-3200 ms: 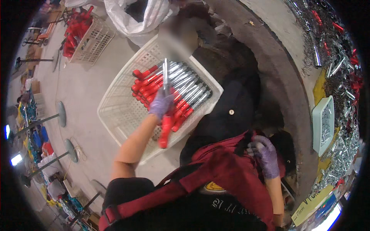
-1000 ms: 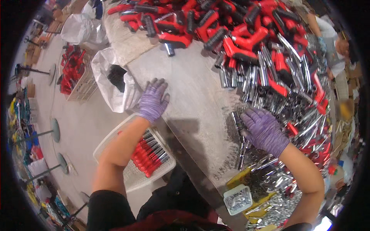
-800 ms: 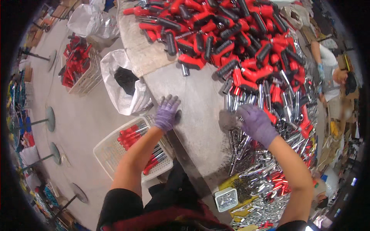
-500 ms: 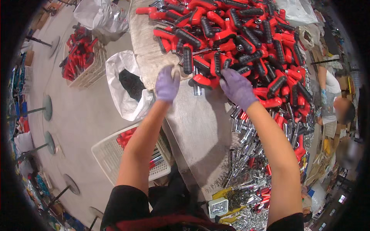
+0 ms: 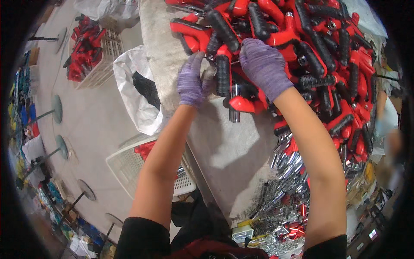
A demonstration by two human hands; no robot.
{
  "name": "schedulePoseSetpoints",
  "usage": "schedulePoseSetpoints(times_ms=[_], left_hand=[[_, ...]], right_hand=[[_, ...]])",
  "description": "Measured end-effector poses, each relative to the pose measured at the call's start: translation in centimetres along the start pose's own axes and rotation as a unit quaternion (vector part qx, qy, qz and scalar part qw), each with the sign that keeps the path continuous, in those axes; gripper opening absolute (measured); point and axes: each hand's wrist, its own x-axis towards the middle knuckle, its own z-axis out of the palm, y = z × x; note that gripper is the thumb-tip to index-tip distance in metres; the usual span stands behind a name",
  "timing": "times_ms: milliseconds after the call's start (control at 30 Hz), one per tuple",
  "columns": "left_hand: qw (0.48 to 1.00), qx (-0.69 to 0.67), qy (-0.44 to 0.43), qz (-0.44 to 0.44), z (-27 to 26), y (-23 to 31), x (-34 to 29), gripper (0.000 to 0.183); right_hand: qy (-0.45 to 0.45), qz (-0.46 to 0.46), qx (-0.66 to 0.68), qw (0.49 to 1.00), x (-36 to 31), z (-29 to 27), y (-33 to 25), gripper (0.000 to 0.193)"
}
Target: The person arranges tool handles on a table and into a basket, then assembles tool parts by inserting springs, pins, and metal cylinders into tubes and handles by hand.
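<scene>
A heap of red-and-black pistol-shaped tool handles (image 5: 308,82) covers the far part of the work surface. My left hand (image 5: 192,84), in a purple knit glove, is at the heap's left edge with fingers bent, beside an upright black ribbed grip (image 5: 223,73). A thin metal end shows at its fingertips; the hold is partly hidden. My right hand (image 5: 265,69), gloved alike, lies over the handles with fingers curled down, and what they grip is hidden. Between and below the hands, a red handle (image 5: 242,104) lies by a shiny metal tube (image 5: 234,114).
Loose metal tubes and small parts (image 5: 286,168) spread at the right of the light surface (image 5: 224,151). On the left are an open white sack (image 5: 133,108), a cream crate (image 5: 125,166) and a filled crate (image 5: 110,52). Another person's pale sleeve (image 5: 385,125) is at the right.
Both hands have moved farther away, into the heap's near edge, and the left has shifted right toward the upright black grip. My view has moved closer to the heap.
</scene>
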Motion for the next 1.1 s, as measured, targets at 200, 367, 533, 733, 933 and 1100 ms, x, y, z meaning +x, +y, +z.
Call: schedulePoseSetpoints(times_ms=[200,367,533,733,933,1100], left_hand=[[1.0,0.01,0.002,0.024,0.2,-0.4,0.1,0.047],[1.0,0.005,-0.008,-0.025,0.1,0.0,0.0,0.051],[0.995,-0.006,0.068,-0.074,0.2,0.1,-0.4,0.056],[0.985,-0.095,0.129,-0.069,1.3,-0.9,0.2,0.075],[0.964,-0.093,0.137,-0.21,0.5,0.3,2.4,0.074],[0.979,-0.056,0.141,-0.133,2.3,-0.4,2.4,0.067]], right_hand=[[0.13,-0.062,-0.113,0.983,5.5,-5.1,-0.3,0.019],[-0.02,-0.035,-0.24,0.97,9.6,-4.3,0.4,0.023],[-0.056,-0.143,-0.335,0.93,9.8,-2.6,-0.4,0.022],[-0.139,-0.107,-0.237,0.956,10.7,-1.2,0.6,0.034],[-0.234,-0.068,-0.076,0.967,12.3,-2.9,1.1,0.065],[-0.187,-0.037,-0.037,0.981,13.5,-1.4,2.9,0.06]])
